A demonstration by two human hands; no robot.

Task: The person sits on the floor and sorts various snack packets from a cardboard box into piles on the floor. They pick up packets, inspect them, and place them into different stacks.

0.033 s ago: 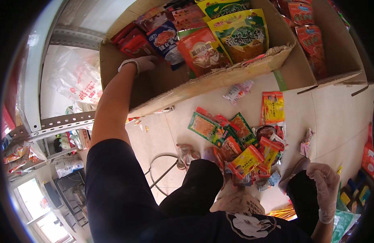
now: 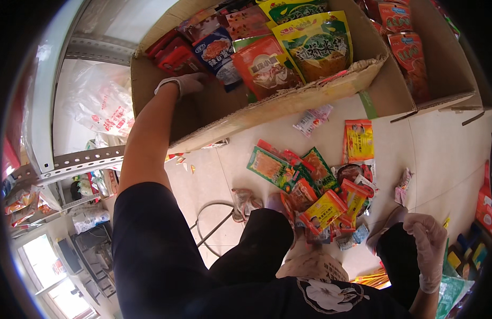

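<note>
My left hand (image 2: 186, 84), in a thin translucent glove, reaches into a cardboard carton (image 2: 256, 114). Its fingers look stretched forward, their tips dim in shadow, and I see nothing in them. Close by in the carton are red packets (image 2: 176, 59) and a blue snack packet (image 2: 218, 53). To their right stand an orange-red packet (image 2: 268, 69) and a larger yellow-green pouch (image 2: 316, 48). At the lower right my gloved right hand (image 2: 426, 247) hangs over my knee with its fingers curled in; nothing shows in it.
Colourful snack packets (image 2: 323, 210) lie heaped on the tiled floor before my knees. A second carton (image 2: 445, 87) with red packets stands at right. Metal shelving (image 2: 86, 165) and a clear plastic bag (image 2: 99, 101) are at left. A metal ring frame (image 2: 203, 226) is near my left knee.
</note>
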